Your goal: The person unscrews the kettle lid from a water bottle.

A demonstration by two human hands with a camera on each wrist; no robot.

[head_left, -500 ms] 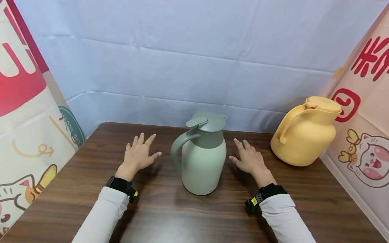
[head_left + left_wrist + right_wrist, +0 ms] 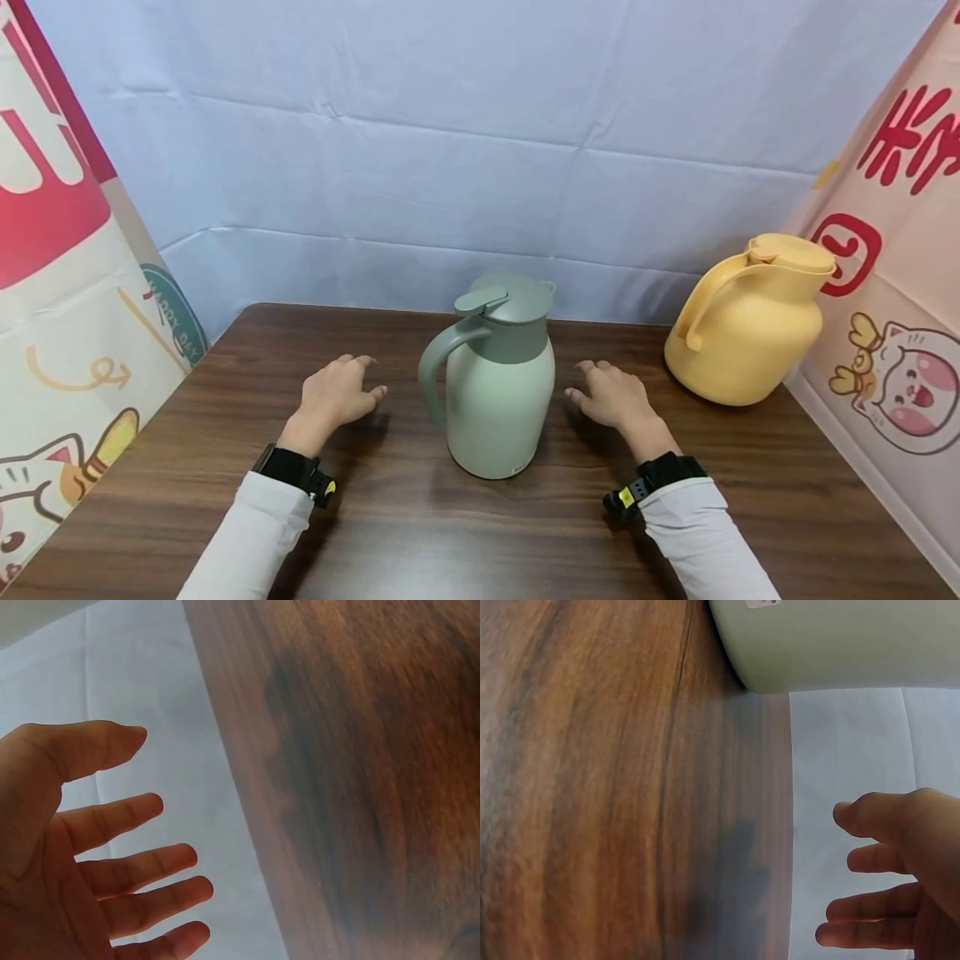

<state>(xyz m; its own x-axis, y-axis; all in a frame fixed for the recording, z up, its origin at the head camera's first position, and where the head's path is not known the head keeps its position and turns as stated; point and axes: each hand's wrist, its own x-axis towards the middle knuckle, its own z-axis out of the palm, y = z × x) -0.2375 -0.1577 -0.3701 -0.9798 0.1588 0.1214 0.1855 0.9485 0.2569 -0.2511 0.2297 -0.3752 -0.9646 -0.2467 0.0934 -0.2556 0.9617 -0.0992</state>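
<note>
A pale green thermos jug [image 2: 498, 408] with a grey-green lid and handle stands upright on the brown wooden table [image 2: 465, 550]. The handle points left, toward my left hand [image 2: 333, 396], which is held over the table apart from the jug. In the left wrist view that hand's fingers [image 2: 142, 868] are spread and slightly bent, with nothing in them. On the jug's other side my right hand [image 2: 615, 398] hovers palm down, its thumb nearest the jug's body. The right wrist view has its fingers [image 2: 877, 909] loosely bent and holding nothing, below the jug's pale side [image 2: 840, 645].
A yellow jug [image 2: 750, 333] stands at the table's back right, beyond my right hand. A pale blue cloth [image 2: 450, 150] hangs behind the table. Printed cloths flank it, one at the left [image 2: 67, 333] and one at the right [image 2: 907, 267].
The fingers of both hands, stretched forward before, now bend downward. Both hands stay on either side of the green jug, which has not moved on the table; the head view has shifted slightly.
</note>
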